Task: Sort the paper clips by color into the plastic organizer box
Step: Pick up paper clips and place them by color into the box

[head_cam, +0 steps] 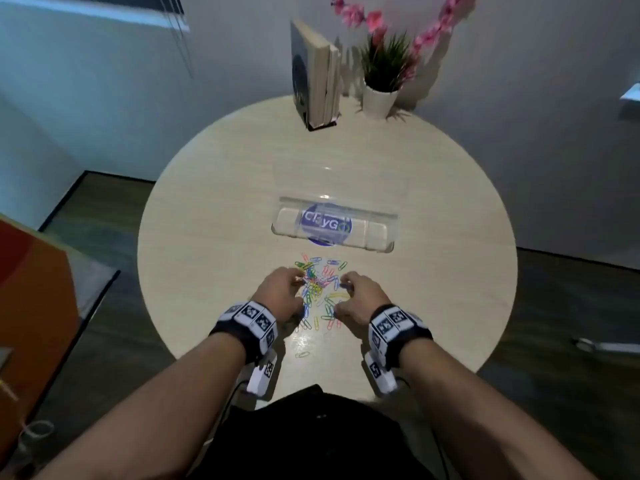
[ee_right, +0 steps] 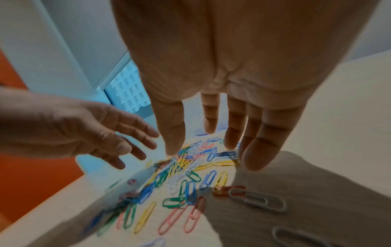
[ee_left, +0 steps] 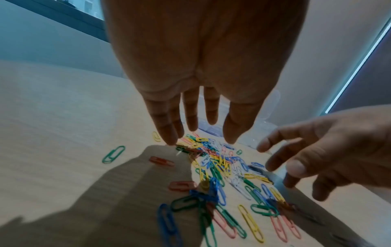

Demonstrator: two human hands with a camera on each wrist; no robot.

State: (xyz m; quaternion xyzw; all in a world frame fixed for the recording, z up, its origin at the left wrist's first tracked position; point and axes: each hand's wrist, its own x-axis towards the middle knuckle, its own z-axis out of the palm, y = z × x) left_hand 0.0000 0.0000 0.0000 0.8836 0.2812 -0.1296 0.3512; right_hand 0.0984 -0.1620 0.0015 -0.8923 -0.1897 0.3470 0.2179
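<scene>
A heap of paper clips (head_cam: 320, 289) in blue, green, yellow, red, pink and white lies on the round table (head_cam: 214, 209), just in front of the clear plastic organizer box (head_cam: 381, 233). The box's lid stands open behind it. My left hand (head_cam: 294, 287) hovers at the heap's left side and my right hand (head_cam: 341, 296) at its right. In the left wrist view the left hand (ee_left: 201, 133) points straight, spread fingers down at the clips (ee_left: 222, 167). The right hand (ee_right: 211, 147) does the same over the clips (ee_right: 186, 170). Neither hand holds a clip.
Upright books (head_cam: 318, 74) in a holder and a potted plant (head_cam: 381, 81) with pink flowers stand at the table's far edge. One stray clip (head_cam: 302, 355) lies near the front edge. An orange object (head_cam: 31, 289) sits off the table to the left.
</scene>
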